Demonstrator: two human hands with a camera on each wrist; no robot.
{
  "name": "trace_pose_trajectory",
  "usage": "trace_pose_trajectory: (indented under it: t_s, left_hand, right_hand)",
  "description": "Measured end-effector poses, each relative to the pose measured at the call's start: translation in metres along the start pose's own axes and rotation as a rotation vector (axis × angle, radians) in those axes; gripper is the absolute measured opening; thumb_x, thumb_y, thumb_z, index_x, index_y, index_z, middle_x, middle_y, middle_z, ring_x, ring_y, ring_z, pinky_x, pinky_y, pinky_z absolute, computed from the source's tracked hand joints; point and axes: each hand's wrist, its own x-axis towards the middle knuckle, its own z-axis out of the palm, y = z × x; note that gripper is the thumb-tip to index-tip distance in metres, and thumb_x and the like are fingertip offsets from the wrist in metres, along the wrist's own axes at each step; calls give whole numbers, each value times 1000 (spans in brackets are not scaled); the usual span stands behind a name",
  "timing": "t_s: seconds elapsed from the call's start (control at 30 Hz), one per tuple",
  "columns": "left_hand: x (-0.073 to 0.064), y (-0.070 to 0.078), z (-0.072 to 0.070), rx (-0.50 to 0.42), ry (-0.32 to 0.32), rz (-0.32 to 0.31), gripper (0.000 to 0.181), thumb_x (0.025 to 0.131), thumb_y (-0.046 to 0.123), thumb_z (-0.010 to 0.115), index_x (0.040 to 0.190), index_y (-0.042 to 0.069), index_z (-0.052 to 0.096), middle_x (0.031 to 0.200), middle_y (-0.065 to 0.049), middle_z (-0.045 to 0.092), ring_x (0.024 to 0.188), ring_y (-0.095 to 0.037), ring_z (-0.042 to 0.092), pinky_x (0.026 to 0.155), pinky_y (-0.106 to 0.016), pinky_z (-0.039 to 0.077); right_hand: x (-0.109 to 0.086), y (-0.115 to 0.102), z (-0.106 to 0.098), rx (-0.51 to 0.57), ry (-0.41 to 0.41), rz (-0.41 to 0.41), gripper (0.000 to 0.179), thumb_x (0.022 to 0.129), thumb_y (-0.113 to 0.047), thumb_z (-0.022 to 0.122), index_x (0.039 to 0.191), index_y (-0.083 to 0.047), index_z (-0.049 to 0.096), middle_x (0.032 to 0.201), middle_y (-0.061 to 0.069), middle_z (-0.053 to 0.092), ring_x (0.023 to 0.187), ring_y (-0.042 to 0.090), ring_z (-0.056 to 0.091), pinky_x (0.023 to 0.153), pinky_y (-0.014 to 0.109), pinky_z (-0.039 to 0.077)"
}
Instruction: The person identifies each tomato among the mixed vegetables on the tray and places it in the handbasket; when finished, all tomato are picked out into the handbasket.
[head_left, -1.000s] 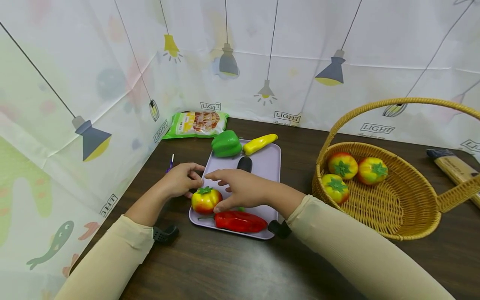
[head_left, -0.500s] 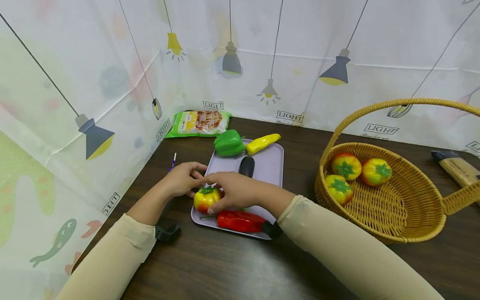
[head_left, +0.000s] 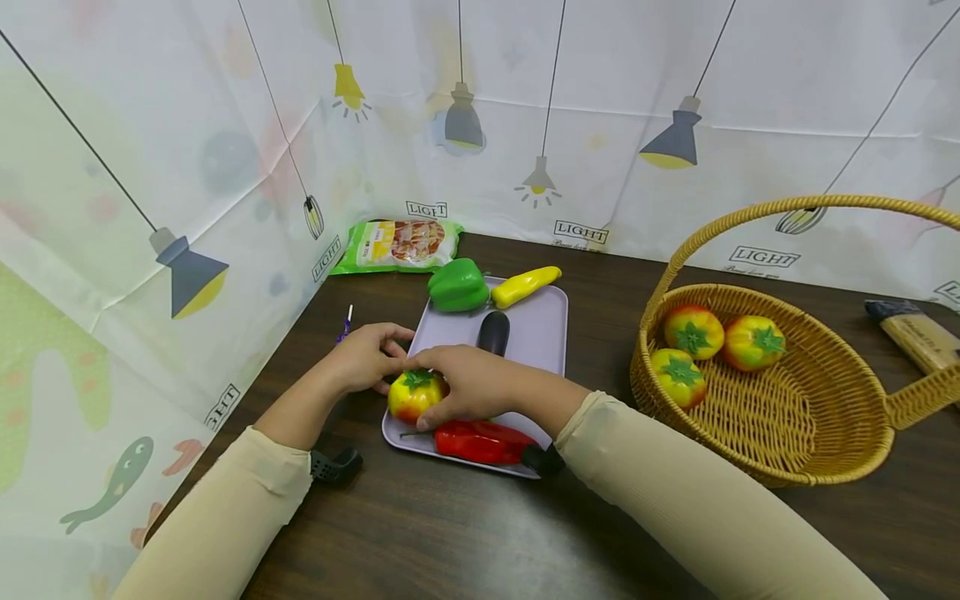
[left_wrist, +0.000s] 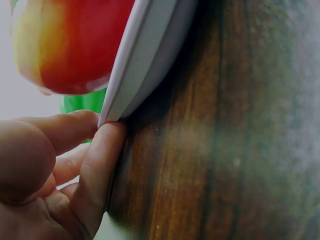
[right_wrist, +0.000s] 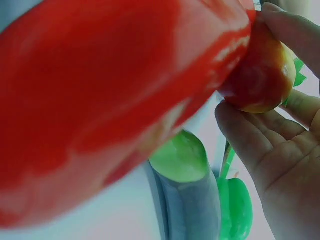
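Observation:
In the head view, a red and yellow tomato (head_left: 415, 397) with a green leafy top sits at the near left corner of the lilac tray (head_left: 542, 333). My right hand (head_left: 472, 382) grips it; the right wrist view shows thumb and fingers around the tomato (right_wrist: 265, 75). My left hand (head_left: 367, 358) is at the tray's left side. In the left wrist view its fingers (left_wrist: 102, 155) pinch the tray's rim (left_wrist: 131, 65). A red pepper (head_left: 480, 442) lies along the tray's near edge. Behind the right hand an eggplant (head_left: 493, 332) is partly hidden.
A green bell pepper (head_left: 457, 286) and a yellow pepper (head_left: 527, 287) lie at the tray's far end. A wicker basket (head_left: 847, 392) holding several tomatoes stands on the right. A green food packet (head_left: 397, 246), a lollipop (head_left: 346, 325) and a brown packet (head_left: 915, 333) lie farther out.
My right hand has moved left and down onto the tomato, and its fingers have closed around it. The left hand stays at the tray's edge. The head view has shifted slightly.

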Motion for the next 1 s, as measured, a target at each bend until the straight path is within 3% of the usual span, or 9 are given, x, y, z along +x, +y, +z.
trace_pose_trajectory:
  t_s: [0.2, 0.67, 1.0]
  left_hand:
    - [-1, 2, 0, -26, -5, -1, 47, 99, 1, 64, 144, 2, 52, 103, -17, 62, 85, -27, 64, 64, -38, 62]
    - [0, 2, 2, -35, 4, -21, 51, 96, 5, 70, 143, 3, 53, 102, -16, 63, 82, -26, 65, 64, -37, 62]
    - [0, 1, 2, -24, 13, -21, 51, 96, 5, 71, 143, 4, 53, 102, -16, 63, 84, -26, 63, 63, -37, 62]
  right_hand:
    - [-9, 2, -10, -3, 30, 23, 71, 86, -35, 83, 148, -19, 53, 130, -5, 59, 109, 14, 53, 97, 29, 48]
    - [-40, 5, -32, 29, 81, 53, 74, 86, -32, 84, 149, -12, 51, 131, -2, 59, 107, 16, 55, 93, 28, 51]
    - [-60, 11, -43, 42, 110, 72, 75, 86, -33, 84, 150, -14, 49, 127, -1, 59, 105, 19, 56, 88, 29, 54]
